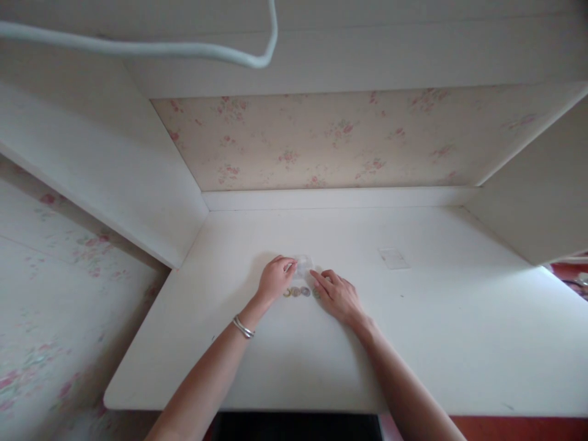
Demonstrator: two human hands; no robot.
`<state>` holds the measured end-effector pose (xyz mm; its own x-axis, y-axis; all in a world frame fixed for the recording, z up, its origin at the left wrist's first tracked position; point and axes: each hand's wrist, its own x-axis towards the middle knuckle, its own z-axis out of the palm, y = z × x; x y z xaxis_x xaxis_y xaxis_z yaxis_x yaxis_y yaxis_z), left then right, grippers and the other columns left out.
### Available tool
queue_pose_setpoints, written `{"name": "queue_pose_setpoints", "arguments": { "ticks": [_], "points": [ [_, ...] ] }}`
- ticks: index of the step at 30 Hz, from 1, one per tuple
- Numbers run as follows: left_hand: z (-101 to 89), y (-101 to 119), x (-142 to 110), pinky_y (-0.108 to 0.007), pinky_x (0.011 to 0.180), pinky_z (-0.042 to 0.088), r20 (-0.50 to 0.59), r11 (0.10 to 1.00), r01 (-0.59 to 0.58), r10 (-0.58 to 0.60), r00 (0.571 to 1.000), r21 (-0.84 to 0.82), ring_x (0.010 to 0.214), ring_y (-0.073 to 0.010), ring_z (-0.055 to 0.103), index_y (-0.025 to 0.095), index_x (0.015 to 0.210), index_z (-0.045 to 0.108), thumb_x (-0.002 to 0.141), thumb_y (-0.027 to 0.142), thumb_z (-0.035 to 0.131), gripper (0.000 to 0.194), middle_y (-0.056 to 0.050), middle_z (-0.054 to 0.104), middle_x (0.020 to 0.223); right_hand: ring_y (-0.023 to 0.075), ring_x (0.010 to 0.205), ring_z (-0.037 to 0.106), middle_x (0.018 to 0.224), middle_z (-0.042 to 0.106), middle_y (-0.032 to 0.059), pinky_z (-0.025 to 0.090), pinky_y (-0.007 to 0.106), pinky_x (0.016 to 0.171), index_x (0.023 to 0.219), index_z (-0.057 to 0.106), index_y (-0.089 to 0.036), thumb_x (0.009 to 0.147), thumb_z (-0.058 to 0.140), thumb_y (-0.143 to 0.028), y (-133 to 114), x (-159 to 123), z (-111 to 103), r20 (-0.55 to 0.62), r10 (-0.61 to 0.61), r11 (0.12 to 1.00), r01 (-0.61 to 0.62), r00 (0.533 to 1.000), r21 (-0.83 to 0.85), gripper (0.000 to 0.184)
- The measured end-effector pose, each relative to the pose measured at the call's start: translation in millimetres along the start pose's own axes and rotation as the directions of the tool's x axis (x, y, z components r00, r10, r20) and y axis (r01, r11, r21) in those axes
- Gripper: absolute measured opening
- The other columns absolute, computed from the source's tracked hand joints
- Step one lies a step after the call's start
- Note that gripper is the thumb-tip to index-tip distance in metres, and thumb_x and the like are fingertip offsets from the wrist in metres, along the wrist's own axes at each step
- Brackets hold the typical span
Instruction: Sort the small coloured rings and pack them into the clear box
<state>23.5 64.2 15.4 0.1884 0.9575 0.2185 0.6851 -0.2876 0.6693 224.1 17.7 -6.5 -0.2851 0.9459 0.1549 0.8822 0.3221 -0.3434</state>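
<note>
A small clear plastic case (302, 264) lies on the white desk in front of both hands. At its left edge, the fingers of my left hand (275, 278) are pinched together; what is between them is too small to make out. My right hand (339, 297) rests on the desk with its fingers stretched out, the index fingertip by the case's lower right corner. Just below the case is a row of several coins (296, 292), the rightmost coin (316, 293) partly under my right hand. A silver bracelet (243, 327) circles my left wrist.
A flat clear plastic piece (394, 258), like a lid, lies to the right on the desk (441, 343). White side panels (151, 184) and a floral-papered wall (321, 141) enclose the desk. Overhead a white tube or cable (138, 49) crosses the view.
</note>
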Motion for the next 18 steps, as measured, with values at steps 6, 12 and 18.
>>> {"name": "queue_pose_setpoints", "arguments": {
  "ticks": [6,12,18],
  "points": [
    [6.1,-9,0,-0.026,0.073,0.045,-0.046,0.999,0.046,-0.047,0.998,-0.021,0.074,-0.0141,0.058,0.017,0.100,0.067,0.086,0.025,0.050,0.023,-0.006,0.067,0.093,0.0162,0.084,0.061,0.105,0.062,0.0056,0.046,0.027,0.074,0.126,0.052,-0.028,0.096,0.029,-0.036,7,-4,3,-0.082,0.070,0.984,-0.055,0.994,0.171,0.039],
    [-7.6,-24,-49,-0.024,0.063,0.044,-0.048,0.939,0.257,-0.274,0.960,-0.228,0.064,-0.0133,0.056,0.016,0.099,0.066,0.086,0.038,0.048,0.031,-0.003,0.064,0.075,0.0159,0.080,0.060,0.099,0.062,0.0060,0.046,0.027,0.070,0.109,0.060,-0.022,0.094,0.035,-0.036,1,-7,4,-0.122,0.092,0.957,-0.054,0.988,0.286,0.032],
    [-13.2,-31,-76,-0.023,0.058,0.040,-0.022,0.872,0.339,-0.370,0.929,-0.354,0.062,-0.0123,0.053,0.017,0.097,0.066,0.083,0.044,0.050,0.034,-0.001,0.062,0.070,0.0174,0.085,0.055,0.092,0.061,0.0054,0.039,0.030,0.077,0.100,0.064,-0.024,0.093,0.043,-0.030,-50,-1,-2,-0.029,-0.167,0.978,0.169,0.986,0.123,0.023]
  ]
}}
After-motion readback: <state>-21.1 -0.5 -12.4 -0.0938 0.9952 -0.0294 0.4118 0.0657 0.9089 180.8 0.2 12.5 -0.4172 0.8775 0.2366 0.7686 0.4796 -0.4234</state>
